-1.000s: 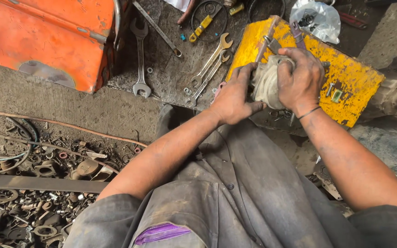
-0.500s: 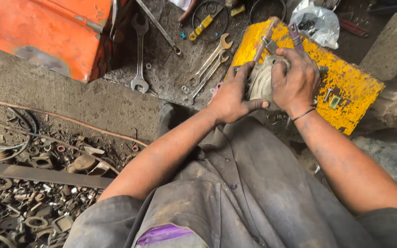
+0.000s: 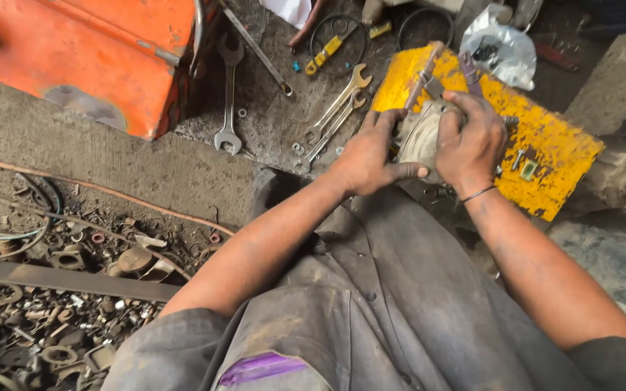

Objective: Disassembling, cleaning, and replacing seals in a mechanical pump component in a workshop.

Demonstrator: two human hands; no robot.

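A grey metal part [image 3: 420, 136], rounded and dirty, rests on a worn yellow metal plate [image 3: 545, 152]. My left hand [image 3: 371, 156] grips the part's left side, thumb stretched along its lower edge. My right hand [image 3: 470, 141] lies over its top and right side, fingers curled on it. Thin metal tools [image 3: 429, 72] stick up from behind the part on the plate. Much of the part is hidden under both hands.
Several spanners [image 3: 331, 116] and one long spanner [image 3: 227, 94] lie on the dirty floor left of the plate. An orange metal body [image 3: 96, 58] stands at top left. Scrap rings, washers and nuts [image 3: 45, 318] fill the lower left. A plastic bag [image 3: 501, 47] lies beyond the plate.
The view has shifted a little downward and leftward. Both hands stay on the grey part; the left thumb has stretched out along its lower edge.
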